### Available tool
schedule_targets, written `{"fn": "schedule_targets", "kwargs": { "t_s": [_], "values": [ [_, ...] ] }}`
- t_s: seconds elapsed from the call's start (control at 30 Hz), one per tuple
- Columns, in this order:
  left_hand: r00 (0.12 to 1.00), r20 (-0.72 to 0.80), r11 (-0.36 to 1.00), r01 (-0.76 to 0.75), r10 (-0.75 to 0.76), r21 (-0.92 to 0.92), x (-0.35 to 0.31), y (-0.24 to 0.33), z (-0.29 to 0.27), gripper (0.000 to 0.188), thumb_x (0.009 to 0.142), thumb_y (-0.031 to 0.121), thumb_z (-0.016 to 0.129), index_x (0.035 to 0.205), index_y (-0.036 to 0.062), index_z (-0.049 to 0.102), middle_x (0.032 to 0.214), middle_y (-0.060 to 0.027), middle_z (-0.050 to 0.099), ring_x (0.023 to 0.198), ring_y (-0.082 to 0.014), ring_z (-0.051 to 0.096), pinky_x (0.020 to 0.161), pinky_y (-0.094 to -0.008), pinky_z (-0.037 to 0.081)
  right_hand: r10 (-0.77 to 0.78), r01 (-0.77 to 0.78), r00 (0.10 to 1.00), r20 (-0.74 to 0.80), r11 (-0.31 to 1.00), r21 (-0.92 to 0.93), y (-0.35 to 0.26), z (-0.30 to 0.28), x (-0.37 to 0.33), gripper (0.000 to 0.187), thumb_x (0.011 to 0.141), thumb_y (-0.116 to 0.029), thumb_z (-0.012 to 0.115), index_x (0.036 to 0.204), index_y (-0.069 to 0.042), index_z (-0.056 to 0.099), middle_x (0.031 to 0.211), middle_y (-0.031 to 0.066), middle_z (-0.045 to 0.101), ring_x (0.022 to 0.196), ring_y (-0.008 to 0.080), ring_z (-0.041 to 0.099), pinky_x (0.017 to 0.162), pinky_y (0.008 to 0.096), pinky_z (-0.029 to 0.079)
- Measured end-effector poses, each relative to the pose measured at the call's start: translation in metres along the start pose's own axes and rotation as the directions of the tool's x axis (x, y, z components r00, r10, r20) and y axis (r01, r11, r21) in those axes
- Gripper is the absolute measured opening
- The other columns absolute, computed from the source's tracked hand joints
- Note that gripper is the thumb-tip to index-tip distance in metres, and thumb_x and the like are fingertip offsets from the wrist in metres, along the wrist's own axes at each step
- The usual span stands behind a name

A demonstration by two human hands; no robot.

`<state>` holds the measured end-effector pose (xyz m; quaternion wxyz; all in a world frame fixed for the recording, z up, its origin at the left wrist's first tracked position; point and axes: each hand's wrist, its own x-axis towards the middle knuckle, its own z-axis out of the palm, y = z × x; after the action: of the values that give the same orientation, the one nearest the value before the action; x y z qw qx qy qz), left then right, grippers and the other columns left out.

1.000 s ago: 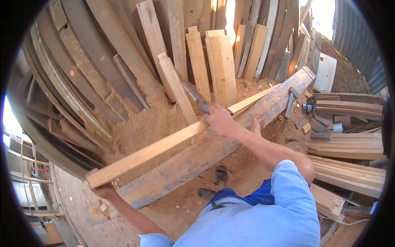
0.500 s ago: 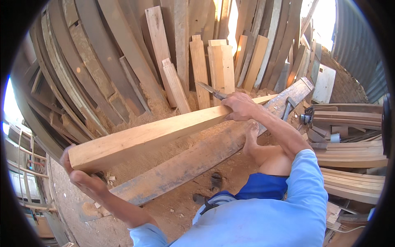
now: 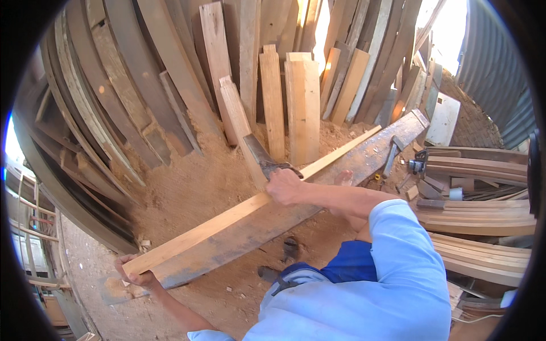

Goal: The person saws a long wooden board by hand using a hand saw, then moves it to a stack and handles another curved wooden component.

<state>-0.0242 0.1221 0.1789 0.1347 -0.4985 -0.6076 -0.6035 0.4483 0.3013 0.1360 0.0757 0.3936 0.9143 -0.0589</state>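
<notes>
A squared wooden beam [image 3: 205,230] of pale timber lies lengthwise along a worn, grey-brown plank [image 3: 244,244]. My left hand [image 3: 136,273] is closed round the beam's near left end. Over the beam's middle, my right hand [image 3: 286,187] grips a flat-bladed hand tool [image 3: 259,151]. Its dark blade points up and to the left; whether it is a chisel or a saw I cannot make out. The fist sits against the beam's top. My bare foot [image 3: 343,178] is by the plank, partly hidden by my right forearm.
A hammer-like tool [image 3: 391,156] lies on the plank's far right part. Many boards [image 3: 216,62] lean upright at the back, several pale cut pieces [image 3: 302,108] among them. Stacked timber [image 3: 478,219] fills the right side. Sawdust [image 3: 182,193] covers the ground.
The beam has come down from a raised, tilted position onto the plank. My left hand went down with its end. My right hand moved left and nearer, still holding the bladed tool.
</notes>
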Motion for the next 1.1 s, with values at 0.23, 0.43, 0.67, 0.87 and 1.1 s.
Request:
{"fn": "schedule_targets", "kwargs": {
  "t_s": [0.23, 0.43, 0.67, 0.87, 1.1],
  "values": [
    [0.993, 0.071, 0.988, 0.104, -0.097, -0.112, -0.055, -0.121, -0.083, 0.078, 0.095, 0.068, 0.024, 0.101, -0.0038, 0.056, 0.080, -0.0098, 0.053, 0.074, -0.0236, 0.054, 0.072, -0.0388, 0.048, -0.051, 0.055, 0.995, -0.091, 0.998, 0.040, -0.065, 0.025, 0.028, 0.019, 0.071, -0.015, 0.068, 0.080, 0.000, 0.075, 0.090, 0.0235, 0.069, 0.089, 0.0363, 0.069, 0.070, 0.0448, 0.055],
    [0.871, -0.063, 0.848, 0.454, -0.487, -0.274, -0.107, -0.114, -0.128, 0.062, 0.097, 0.048, 0.032, 0.117, -0.0022, 0.062, 0.118, -0.0143, 0.061, 0.109, -0.0283, 0.060, 0.100, -0.0443, 0.046, -0.014, 0.023, 0.985, -0.172, 0.998, 0.051, -0.126, 0.053, 0.026, 0.024, 0.075, -0.018, 0.067, 0.088, 0.001, 0.072, 0.091, 0.0215, 0.065, 0.088, 0.0342, 0.066, 0.068, 0.0458, 0.053],
    [0.665, 0.200, 0.629, 0.747, -0.720, -0.215, -0.129, -0.114, -0.176, 0.057, 0.098, 0.042, 0.039, 0.135, 0.0024, 0.058, 0.135, -0.0157, 0.059, 0.127, -0.0337, 0.056, 0.108, -0.0473, 0.043, 0.079, -0.062, 0.975, -0.209, 0.994, 0.085, -0.172, 0.094, 0.028, 0.024, 0.079, -0.017, 0.065, 0.093, 0.001, 0.069, 0.092, 0.0208, 0.064, 0.089, 0.0333, 0.065, 0.067, 0.0440, 0.054],
    [0.342, 0.373, 0.422, 0.079, -0.862, 0.903, -0.032, -0.079, -0.154, 0.053, 0.098, 0.042, 0.047, 0.128, 0.0012, 0.058, 0.125, -0.0297, 0.064, 0.119, -0.0452, 0.061, 0.098, -0.0524, 0.049, 0.121, -0.114, 0.981, -0.152, 0.992, 0.049, -0.181, 0.094, 0.027, 0.028, 0.079, -0.016, 0.065, 0.099, 0.004, 0.067, 0.096, 0.0228, 0.064, 0.094, 0.0346, 0.064, 0.071, 0.0411, 0.056],
    [0.356, 0.149, 0.165, 0.016, -0.922, 0.986, -0.024, -0.040, -0.123, 0.057, 0.095, 0.048, 0.055, 0.131, 0.0046, 0.046, 0.116, -0.0325, 0.067, 0.112, -0.0496, 0.063, 0.094, -0.0568, 0.048, 0.063, -0.085, 0.991, 0.117, 0.978, 0.190, -0.172, 0.057, 0.036, 0.039, 0.090, -0.036, 0.065, 0.105, 0.000, 0.071, 0.103, 0.0230, 0.068, 0.100, 0.0364, 0.065, 0.080, 0.0476, 0.056]
  ]
}}
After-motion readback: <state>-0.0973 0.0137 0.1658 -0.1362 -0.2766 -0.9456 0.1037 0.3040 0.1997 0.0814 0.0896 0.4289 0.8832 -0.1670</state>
